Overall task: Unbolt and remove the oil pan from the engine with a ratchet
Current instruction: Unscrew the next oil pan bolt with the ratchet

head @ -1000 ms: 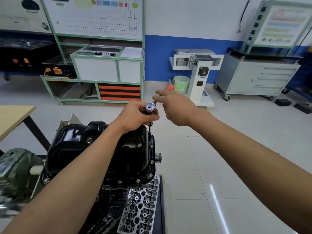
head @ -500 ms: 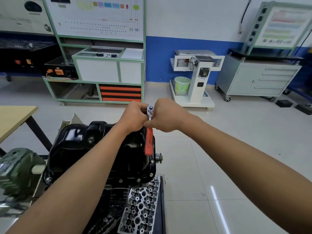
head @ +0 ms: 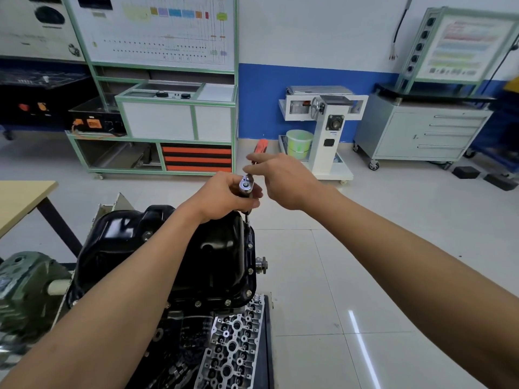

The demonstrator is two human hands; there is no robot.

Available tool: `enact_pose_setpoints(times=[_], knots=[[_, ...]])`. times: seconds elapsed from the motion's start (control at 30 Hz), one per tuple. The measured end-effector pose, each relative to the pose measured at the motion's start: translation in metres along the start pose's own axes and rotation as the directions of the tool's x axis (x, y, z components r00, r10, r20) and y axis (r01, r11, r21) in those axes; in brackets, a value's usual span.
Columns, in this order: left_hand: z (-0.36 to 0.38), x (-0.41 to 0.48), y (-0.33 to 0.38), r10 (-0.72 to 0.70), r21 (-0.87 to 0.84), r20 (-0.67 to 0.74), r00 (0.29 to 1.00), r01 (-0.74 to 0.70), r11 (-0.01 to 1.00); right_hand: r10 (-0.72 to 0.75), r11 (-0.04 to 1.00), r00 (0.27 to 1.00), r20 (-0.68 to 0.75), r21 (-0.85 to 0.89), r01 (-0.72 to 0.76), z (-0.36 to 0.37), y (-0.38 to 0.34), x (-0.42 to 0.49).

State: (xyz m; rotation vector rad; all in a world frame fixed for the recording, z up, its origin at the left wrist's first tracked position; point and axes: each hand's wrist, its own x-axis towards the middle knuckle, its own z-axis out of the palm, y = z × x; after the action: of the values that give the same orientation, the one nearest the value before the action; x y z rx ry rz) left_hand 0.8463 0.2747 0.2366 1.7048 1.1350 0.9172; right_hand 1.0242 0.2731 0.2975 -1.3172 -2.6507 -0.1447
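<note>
**A:** Starting on the left; how far along does this job look?

**B:** Early, I'd judge; the black oil pan [head: 120, 242] sits bottom-up on the engine [head: 185, 329], its flange flat against the block; bolt heads [head: 250, 271] show along the near and right edges of the flange; I see no empty hole, though the left forearm hides part of the rim.

**A:** And the hands?

**B:** The left hand [head: 224, 195] is above the pan's far right corner, its fingers [head: 252, 196] curled round the ratchet [head: 246, 185] just under the shiny head; a thin extension [head: 247, 217] drops from there to the flange, so a bolt at that corner looks to be the one in work; whether it has loosened, I can't tell.

**A:** The right?

**B:** The right hand [head: 283, 178] is just beside it, fingers [head: 252, 158] closed on the handle close to the head; the orange grip pokes out beyond them, pointing away from the person.

**A:** So what's left?

**B:** By my reckoning nearly everything; every visible bolt has to come out, then the pan gets lifted clear.

**A:** Any containers?

**B:** The pan itself, mouth down, so its inside is hidden; further right a pale green bucket [head: 299, 141] stands on the base of a white stand, contents not visible; far right, a grey tool cabinet [head: 421, 133] has all its drawers shut.
</note>
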Motion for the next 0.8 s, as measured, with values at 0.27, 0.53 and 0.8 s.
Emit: enact_pose_setpoints(times=[0.27, 0.53, 0.8], knots=[[0.012, 0.001, 0.0, -0.012, -0.085, -0.095, 0.995, 0.004, 0.996, 0.229, 0.952, 0.971, -0.069, -0.193, -0.239, -0.01, -0.014, -0.007], [0.011, 0.001, -0.003, 0.009, -0.036, -0.115, 0.993, -0.013, 0.999, 0.327, 0.885, 0.923, 0.2, 0.279, -0.374, 0.0, -0.03, -0.008], [0.007, -0.004, 0.001, 0.018, 0.189, 0.023, 1.0, -0.022, 0.982, 0.204, 0.965, 0.978, 0.052, -0.178, -0.192, -0.01, -0.016, -0.004]])
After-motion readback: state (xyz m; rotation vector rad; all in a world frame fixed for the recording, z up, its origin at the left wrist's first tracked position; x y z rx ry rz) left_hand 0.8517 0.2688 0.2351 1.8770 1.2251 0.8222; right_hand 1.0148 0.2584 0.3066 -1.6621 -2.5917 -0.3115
